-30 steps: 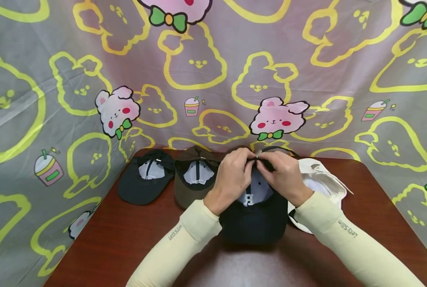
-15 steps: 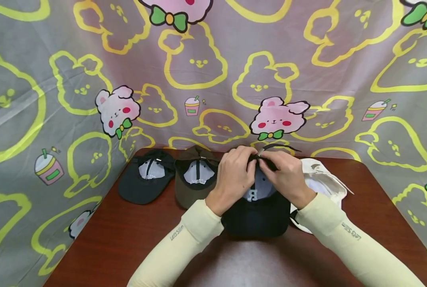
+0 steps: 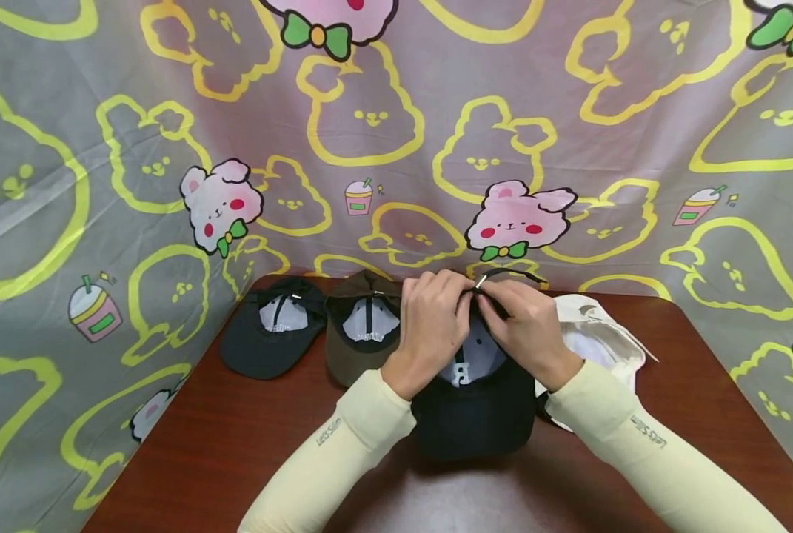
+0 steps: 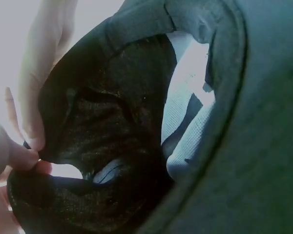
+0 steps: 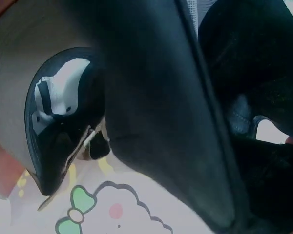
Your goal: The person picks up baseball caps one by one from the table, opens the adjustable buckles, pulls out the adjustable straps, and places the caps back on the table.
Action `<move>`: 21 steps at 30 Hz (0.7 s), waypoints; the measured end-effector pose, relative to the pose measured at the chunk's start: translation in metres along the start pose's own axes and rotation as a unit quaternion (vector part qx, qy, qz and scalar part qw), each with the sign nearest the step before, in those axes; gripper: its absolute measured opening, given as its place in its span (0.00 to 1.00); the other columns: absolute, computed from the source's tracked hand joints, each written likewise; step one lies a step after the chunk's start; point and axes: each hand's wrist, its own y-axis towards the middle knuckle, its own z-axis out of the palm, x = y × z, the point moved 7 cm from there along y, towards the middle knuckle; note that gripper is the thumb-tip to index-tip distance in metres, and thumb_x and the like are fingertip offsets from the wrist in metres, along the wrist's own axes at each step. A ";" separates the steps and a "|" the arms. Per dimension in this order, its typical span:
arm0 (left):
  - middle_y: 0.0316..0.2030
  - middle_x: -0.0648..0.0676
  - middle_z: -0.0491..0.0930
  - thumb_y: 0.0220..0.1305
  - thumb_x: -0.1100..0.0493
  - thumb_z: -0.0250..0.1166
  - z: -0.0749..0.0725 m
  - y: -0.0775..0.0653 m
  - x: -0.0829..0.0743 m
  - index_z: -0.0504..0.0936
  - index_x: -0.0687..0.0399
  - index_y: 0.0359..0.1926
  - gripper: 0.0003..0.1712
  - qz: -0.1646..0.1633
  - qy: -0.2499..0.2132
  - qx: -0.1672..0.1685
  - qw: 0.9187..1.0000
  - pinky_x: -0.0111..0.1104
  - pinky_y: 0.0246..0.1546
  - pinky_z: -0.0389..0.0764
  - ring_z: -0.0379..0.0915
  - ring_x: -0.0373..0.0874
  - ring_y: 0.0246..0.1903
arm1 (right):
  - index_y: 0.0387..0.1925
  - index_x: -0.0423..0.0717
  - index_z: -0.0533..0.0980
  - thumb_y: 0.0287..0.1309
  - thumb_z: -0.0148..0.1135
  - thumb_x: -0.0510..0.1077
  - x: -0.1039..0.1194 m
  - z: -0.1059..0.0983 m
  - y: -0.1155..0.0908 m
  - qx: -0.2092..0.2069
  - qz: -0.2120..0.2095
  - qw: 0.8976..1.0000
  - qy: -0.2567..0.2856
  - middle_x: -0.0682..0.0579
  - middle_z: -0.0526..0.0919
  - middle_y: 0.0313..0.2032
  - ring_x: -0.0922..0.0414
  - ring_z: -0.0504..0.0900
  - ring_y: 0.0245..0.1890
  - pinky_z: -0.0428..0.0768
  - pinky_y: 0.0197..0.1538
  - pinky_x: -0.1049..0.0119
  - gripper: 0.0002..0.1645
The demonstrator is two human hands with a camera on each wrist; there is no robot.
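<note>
In the head view, a black baseball cap (image 3: 472, 422) hangs between my hands, brim toward me, its light grey lining and a white letter showing inside. My left hand (image 3: 431, 326) pinches the back band on the left of the metal buckle (image 3: 480, 281). From the other side, my right hand (image 3: 531, 326) pinches the strap close to that buckle. A loose black strap end (image 3: 512, 272) curves out above the right hand. The left wrist view looks into the cap's dark inside (image 4: 122, 107), with fingertips (image 4: 34, 141) meeting at the back opening. Exact fingertip contact is partly hidden.
Left on the brown table (image 3: 189, 444) lie a black cap (image 3: 256, 352) and a brown cap (image 3: 343, 363), both inside up. A white cap (image 3: 599, 326) sits behind my right wrist. A patterned cloth (image 3: 369, 133) encloses the back and sides.
Over the last half second the cap's brim has dipped slightly toward me and shifted a little left. The strap end has moved slightly left, and both hands keep their pinch.
</note>
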 end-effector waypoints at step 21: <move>0.37 0.45 0.87 0.66 0.55 0.64 0.002 -0.001 0.001 0.86 0.46 0.39 0.05 0.005 0.005 0.034 0.999 0.38 0.43 0.69 0.77 0.43 0.37 | 0.33 0.39 0.86 0.46 0.75 0.35 -0.009 -0.003 0.001 0.013 0.009 1.000 -0.021 0.43 0.89 0.30 0.48 0.87 0.32 0.84 0.38 0.54 0.09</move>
